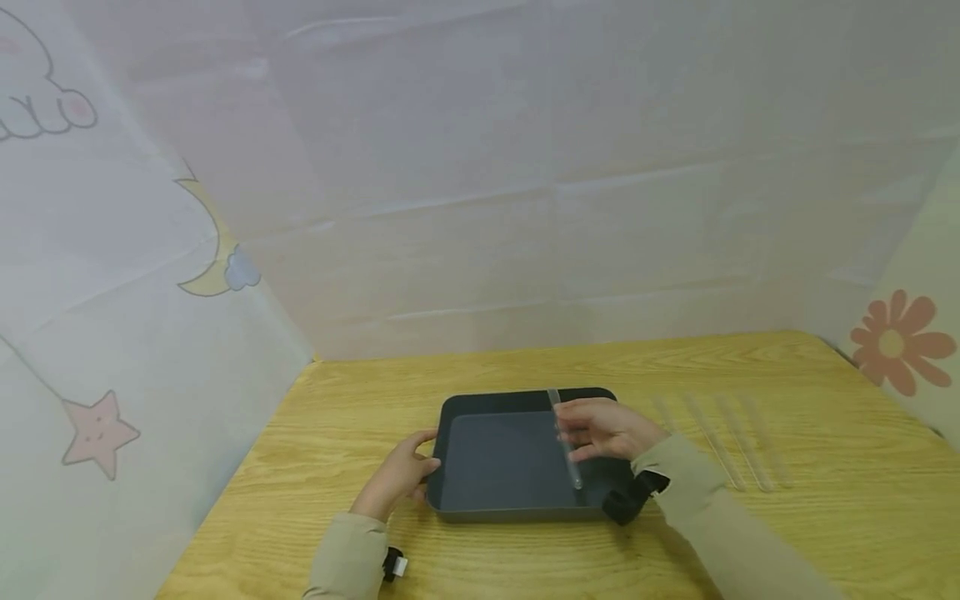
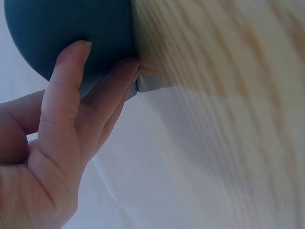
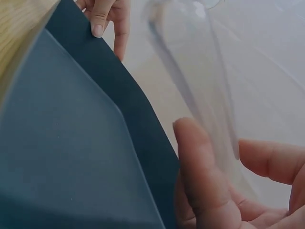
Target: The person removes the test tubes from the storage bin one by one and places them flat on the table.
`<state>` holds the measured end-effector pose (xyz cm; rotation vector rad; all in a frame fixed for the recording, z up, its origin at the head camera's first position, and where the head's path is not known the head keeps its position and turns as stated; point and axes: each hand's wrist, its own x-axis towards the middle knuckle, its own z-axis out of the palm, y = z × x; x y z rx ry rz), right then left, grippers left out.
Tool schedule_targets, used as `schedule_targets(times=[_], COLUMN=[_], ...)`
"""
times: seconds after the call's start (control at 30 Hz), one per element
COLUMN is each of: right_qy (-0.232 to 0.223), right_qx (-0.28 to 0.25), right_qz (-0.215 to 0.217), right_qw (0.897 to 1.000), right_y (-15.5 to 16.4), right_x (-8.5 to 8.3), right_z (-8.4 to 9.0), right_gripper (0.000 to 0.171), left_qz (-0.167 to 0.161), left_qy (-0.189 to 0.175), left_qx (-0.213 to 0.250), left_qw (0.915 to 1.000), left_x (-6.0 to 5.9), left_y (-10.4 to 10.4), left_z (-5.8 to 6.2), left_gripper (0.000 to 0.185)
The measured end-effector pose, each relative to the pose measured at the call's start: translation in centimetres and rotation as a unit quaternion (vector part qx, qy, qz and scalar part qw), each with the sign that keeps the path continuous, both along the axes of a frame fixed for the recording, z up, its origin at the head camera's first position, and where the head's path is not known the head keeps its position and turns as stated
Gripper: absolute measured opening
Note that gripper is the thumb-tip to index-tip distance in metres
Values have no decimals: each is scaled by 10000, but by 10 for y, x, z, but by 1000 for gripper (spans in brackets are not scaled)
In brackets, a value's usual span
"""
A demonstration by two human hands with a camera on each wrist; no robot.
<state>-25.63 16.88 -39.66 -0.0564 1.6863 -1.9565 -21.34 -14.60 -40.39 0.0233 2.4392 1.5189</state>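
A dark grey rectangular tray (image 1: 495, 460) lies on the table in the head view. At its left side my left hand (image 1: 397, 477) grips the wall, with the thumb over the rim and the other fingers along the outside. The left wrist view shows these fingers (image 2: 112, 88) against a tray corner. Over the right part of the tray, my right hand (image 1: 609, 429) pinches a clear test tube (image 1: 573, 471) between thumb and fingers. That tube slants, its rounded end toward me. Close up in the right wrist view, the transparent tube (image 3: 200, 71) looks blurred.
Several more clear tubes (image 1: 742, 442) lie side by side on the wood-grain table (image 1: 300, 467), right of the tray and partly behind the right forearm. A pale printed sheet (image 1: 525, 250) hangs behind the table. Black straps (image 1: 630, 497) circle the wrists.
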Motion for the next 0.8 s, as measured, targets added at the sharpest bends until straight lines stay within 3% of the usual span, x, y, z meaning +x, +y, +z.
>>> schedule_targets(times=[0.47, 0.8], right_qy=[-110, -63], right_qx=[-259, -131], right_qz=[-28, -99], right_qw=[9996, 9998], right_y=[25, 38], right_x=[6, 10], right_z=[7, 7], right_gripper=[10, 41], left_qz=[52, 55], left_qy=[-4, -31], left_qx=[-60, -67], left_qw=[10000, 10000], left_x=[1, 1], left_y=[1, 2], left_z=[1, 1], left_gripper=[51, 51])
